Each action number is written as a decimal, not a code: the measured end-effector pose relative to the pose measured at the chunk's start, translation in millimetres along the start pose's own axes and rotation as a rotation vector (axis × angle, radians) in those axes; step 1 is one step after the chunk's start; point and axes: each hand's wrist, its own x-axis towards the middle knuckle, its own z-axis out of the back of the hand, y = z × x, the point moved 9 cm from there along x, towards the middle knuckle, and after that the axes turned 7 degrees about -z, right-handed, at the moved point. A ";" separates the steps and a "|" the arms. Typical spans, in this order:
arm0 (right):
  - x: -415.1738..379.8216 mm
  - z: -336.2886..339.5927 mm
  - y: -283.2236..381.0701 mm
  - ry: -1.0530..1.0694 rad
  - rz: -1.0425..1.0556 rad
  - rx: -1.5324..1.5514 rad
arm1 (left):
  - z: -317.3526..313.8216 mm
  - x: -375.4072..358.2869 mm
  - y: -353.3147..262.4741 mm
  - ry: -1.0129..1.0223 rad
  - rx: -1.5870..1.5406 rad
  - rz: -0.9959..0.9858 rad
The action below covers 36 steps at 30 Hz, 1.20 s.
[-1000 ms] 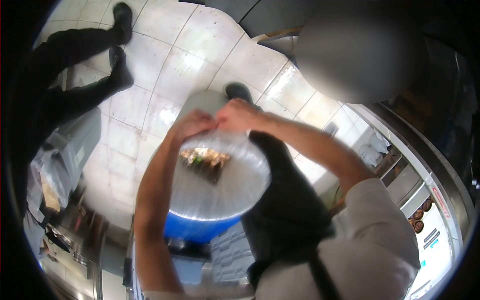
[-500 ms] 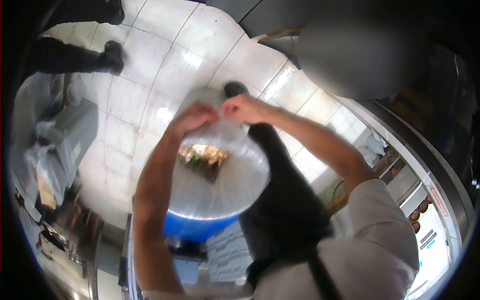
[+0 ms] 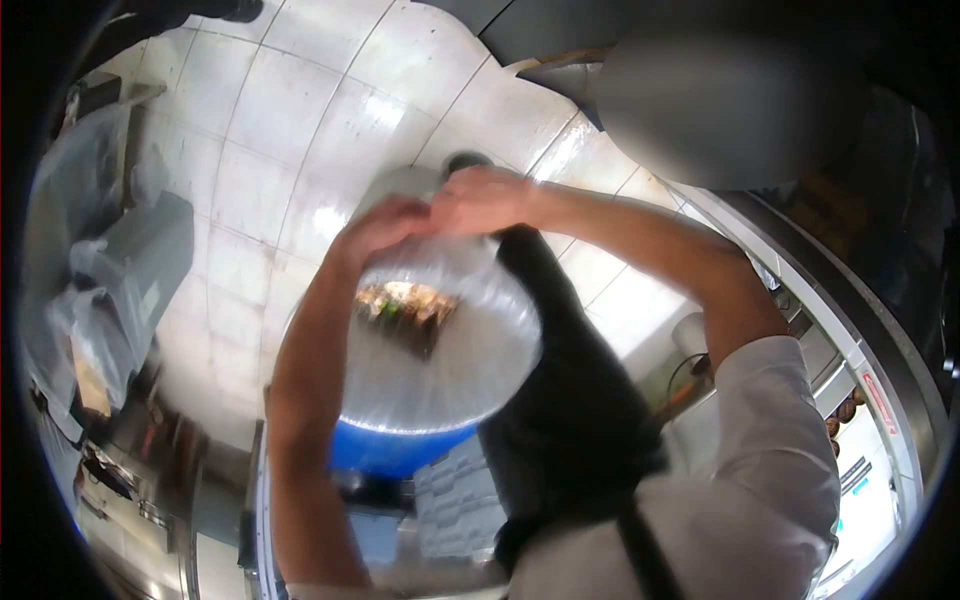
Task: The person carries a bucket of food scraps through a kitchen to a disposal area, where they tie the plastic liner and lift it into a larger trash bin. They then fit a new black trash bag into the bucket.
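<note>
A clear plastic liner [image 3: 460,370] is stretched over the mouth of a round blue bin [image 3: 385,450]. Mixed food scraps [image 3: 405,305] show inside it. At the bin's far rim my left hand [image 3: 390,225] has its fingers bent over the plastic edge. Right beside it, touching or nearly touching, my right hand [image 3: 480,200] is closed on the same plastic. The fingertips of both hands are blurred.
A grey bin [image 3: 160,260] with plastic bags stands on the left. Another person's dark-clothed leg [image 3: 150,30] is at the top left. White floor tiles [image 3: 270,130] lie beyond the bin. A steel-edged counter [image 3: 820,310] runs along the right.
My right hand has moved left against my left hand, and its elbow has swung outward. The other person's legs have shifted up, mostly out of view.
</note>
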 end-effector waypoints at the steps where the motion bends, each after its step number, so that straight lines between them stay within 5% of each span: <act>1: -5.1 -1.2 10.2 0.000 0.005 0.009 | -3.1 -4.4 -3.1 -0.002 -0.005 0.009; 3: -25.2 -15.5 -28.7 -0.143 -0.587 0.457 | -2.7 -7.4 -13.4 -0.010 -0.021 0.019; 4: -38.1 -48.0 -40.3 -0.049 -0.832 0.782 | 0.2 -8.9 -16.8 -0.019 -0.018 0.011; 5: -40.0 -44.9 -39.1 -0.051 -0.830 0.772 | -1.2 -9.0 -14.7 -0.033 -0.059 0.007; 7: -59.1 -70.7 -25.7 0.113 -1.006 1.238 | -9.2 -2.4 -2.4 -0.031 -0.098 0.002; 8: -55.8 -70.2 -21.8 0.021 -0.899 1.286 | -8.2 6.3 11.3 -0.027 -0.049 -0.016; 11: -62.1 -71.8 -35.1 -0.017 -0.997 1.463 | -10.2 14.5 22.0 -0.024 0.014 -0.013; 17: -29.1 -30.8 -59.6 0.050 -0.693 0.744 | -20.7 11.1 11.2 0.072 -0.034 0.003; 19: -18.8 10.7 -40.1 -0.121 -0.509 0.191 | -20.4 0.0 -1.5 0.075 0.065 0.004; 21: -20.1 30.2 -24.4 -0.105 -0.458 0.151 | -27.7 -8.8 -10.6 0.200 0.164 0.038; 24: -81.0 37.7 -67.2 -0.472 -1.032 0.319 | -22.5 -7.4 0.1 0.246 0.125 0.023; 25: -87.1 21.4 -61.8 -0.475 -1.021 0.310 | -20.1 -8.7 -2.1 0.234 0.126 0.014; 27: -98.5 -65.1 -28.3 -0.127 -1.127 1.216 | -3.4 -11.3 -7.5 0.008 0.091 -0.027; 31: -75.7 -33.3 17.9 -0.105 -0.957 1.467 | 16.0 -18.9 -9.1 0.006 -0.010 -0.125; 33: -86.5 -31.6 15.5 -0.383 -1.149 1.983 | 42.7 -51.2 -38.0 -0.159 -0.033 -0.209; 36: -126.8 2.6 20.7 -0.380 -1.181 1.617 | 74.5 -116.6 -47.5 -0.296 -0.018 -0.245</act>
